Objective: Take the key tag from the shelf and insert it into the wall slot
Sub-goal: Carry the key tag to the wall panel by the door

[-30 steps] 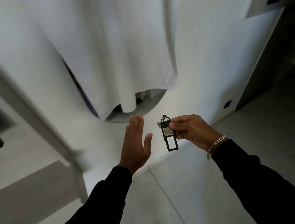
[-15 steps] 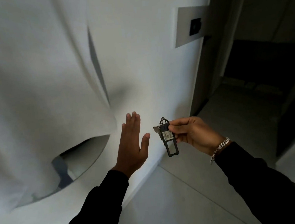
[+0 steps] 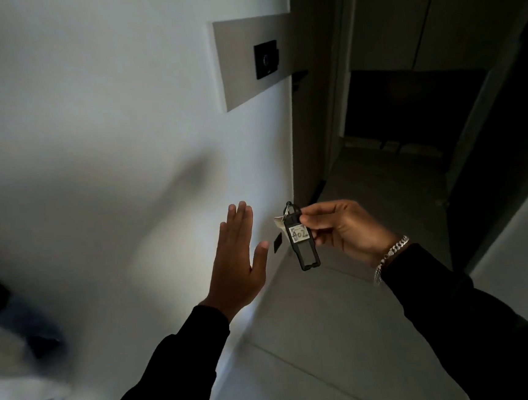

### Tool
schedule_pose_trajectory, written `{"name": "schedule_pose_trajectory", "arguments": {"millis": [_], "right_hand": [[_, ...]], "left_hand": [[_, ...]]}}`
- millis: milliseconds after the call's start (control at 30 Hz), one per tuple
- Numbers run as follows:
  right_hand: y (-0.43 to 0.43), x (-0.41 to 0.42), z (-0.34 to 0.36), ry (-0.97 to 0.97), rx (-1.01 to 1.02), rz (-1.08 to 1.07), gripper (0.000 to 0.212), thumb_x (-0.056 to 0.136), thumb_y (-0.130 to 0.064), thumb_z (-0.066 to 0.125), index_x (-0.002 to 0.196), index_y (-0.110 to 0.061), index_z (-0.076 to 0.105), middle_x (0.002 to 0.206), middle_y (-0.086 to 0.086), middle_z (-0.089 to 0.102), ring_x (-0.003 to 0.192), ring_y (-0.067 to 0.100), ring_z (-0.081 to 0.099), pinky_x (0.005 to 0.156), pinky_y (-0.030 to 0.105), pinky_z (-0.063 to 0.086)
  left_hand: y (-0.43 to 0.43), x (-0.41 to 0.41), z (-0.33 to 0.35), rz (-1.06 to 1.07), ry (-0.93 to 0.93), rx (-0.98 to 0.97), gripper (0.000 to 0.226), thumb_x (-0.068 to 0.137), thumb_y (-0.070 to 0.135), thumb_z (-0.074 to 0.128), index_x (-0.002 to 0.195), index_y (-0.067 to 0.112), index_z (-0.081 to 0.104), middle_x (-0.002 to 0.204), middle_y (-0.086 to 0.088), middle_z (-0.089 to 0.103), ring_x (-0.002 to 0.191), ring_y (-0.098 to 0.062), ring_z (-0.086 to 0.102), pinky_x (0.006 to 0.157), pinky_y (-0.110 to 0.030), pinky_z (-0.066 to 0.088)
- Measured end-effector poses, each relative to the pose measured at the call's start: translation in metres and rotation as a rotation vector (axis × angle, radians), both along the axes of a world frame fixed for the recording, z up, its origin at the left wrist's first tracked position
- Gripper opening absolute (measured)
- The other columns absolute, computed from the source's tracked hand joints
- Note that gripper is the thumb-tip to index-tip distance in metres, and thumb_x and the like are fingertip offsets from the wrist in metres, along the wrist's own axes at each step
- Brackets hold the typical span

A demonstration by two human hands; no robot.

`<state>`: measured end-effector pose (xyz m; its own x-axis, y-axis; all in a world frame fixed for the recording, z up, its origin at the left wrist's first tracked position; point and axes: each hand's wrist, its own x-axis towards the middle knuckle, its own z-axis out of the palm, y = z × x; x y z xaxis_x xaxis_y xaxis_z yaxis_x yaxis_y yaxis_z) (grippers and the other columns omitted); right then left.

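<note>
Both hands clear of wall; right hand [image 3: 345, 228] pinching key tag [image 3: 301, 238].

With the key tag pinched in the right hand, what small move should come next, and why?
Probably raise the right hand up and leftward toward the black wall unit on the grey panel. The key tag is already held but hangs well below that unit, apart from the wall; the left hand is open and empty. The slot itself is not discernible.
</note>
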<state>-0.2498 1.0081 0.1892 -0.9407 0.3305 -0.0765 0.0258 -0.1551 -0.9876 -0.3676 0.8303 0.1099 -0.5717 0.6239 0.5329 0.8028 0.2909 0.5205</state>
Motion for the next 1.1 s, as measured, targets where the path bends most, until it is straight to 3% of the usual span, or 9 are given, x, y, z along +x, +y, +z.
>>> {"name": "schedule_pose_trajectory", "arguments": {"millis": [367, 667, 833, 1000, 1100], "right_hand": [[0.194, -0.058, 0.016, -0.02, -0.009, 0.019, 0.02, 0.084, 0.0, 0.064, 0.103, 0.006, 0.068, 0.074, 0.008, 0.065, 0.056, 0.008, 0.057, 0.047, 0.015, 0.05], [0.309, -0.176, 0.011, 0.0, 0.043, 0.089, 0.013, 0.082, -0.001, 0.066, 0.091, -0.006, 0.074, 0.077, 0.009, 0.069, 0.057, 0.008, 0.06, 0.047, 0.015, 0.05], [0.359, -0.26, 0.023, -0.022, 0.197, 0.134, 0.013, 0.082, -0.002, 0.067, 0.092, -0.005, 0.074, 0.076, 0.005, 0.071, 0.063, 0.012, 0.059, 0.05, 0.017, 0.049], [0.401, -0.334, 0.06, 0.088, 0.53, 0.18, 0.013, 0.081, 0.0, 0.07, 0.093, -0.004, 0.074, 0.066, -0.008, 0.072, 0.053, -0.002, 0.061, 0.05, 0.014, 0.048], [0.423, -0.38, 0.082, 0.256, 0.843, 0.157, 0.015, 0.081, -0.003, 0.072, 0.094, -0.009, 0.075, 0.079, -0.004, 0.072, 0.076, 0.007, 0.069, 0.071, 0.025, 0.058]], "left_hand": [[0.189, -0.058, 0.027, 0.058, -0.02, -0.017, 0.065, 0.099, 0.035, 0.035, 0.155, 0.009, 0.015, 0.167, -0.007, 0.013, 0.156, -0.019, 0.0, 0.128, -0.052, 0.011], [0.286, -0.17, 0.015, 0.133, 0.014, 0.063, 0.066, 0.099, 0.038, 0.034, 0.155, 0.009, 0.015, 0.167, -0.007, 0.012, 0.156, -0.015, -0.001, 0.129, -0.048, 0.009], [0.339, -0.252, 0.031, 0.182, 0.048, 0.097, 0.066, 0.1, 0.038, 0.035, 0.155, 0.009, 0.014, 0.167, -0.007, 0.012, 0.155, -0.013, -0.002, 0.129, -0.045, 0.006], [0.378, -0.317, 0.073, 0.238, 0.18, 0.137, 0.067, 0.099, 0.039, 0.033, 0.154, 0.006, 0.017, 0.167, -0.01, 0.013, 0.156, -0.018, 0.0, 0.129, -0.045, 0.004], [0.395, -0.348, 0.093, 0.32, 0.275, 0.2, 0.064, 0.099, 0.033, 0.037, 0.153, 0.003, 0.021, 0.166, -0.013, 0.017, 0.156, -0.024, 0.003, 0.129, -0.049, 0.005]]}}
